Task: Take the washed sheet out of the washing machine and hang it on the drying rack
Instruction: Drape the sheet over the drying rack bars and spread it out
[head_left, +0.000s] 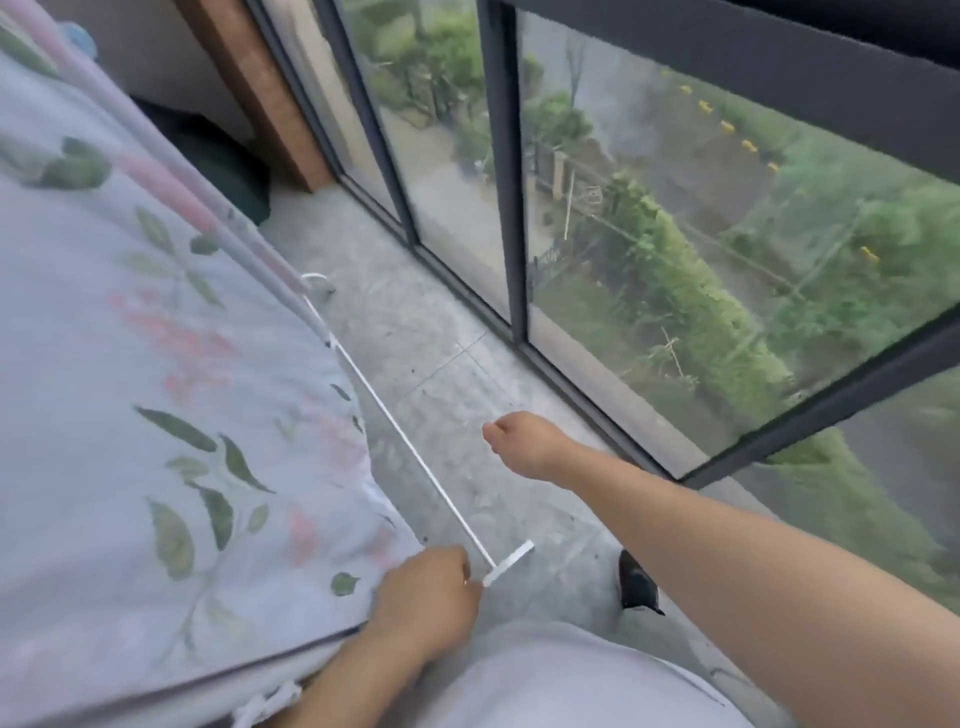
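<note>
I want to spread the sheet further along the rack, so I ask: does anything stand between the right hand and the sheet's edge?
Only the rack's bare white rod crosses between the right hand and the sheet, in this view. Nothing else visible stands there.

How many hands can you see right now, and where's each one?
2. The left hand is at the near end of the drying rack's white rod, beside the floral sheet. The right hand is curled above the floor by the window.
</note>
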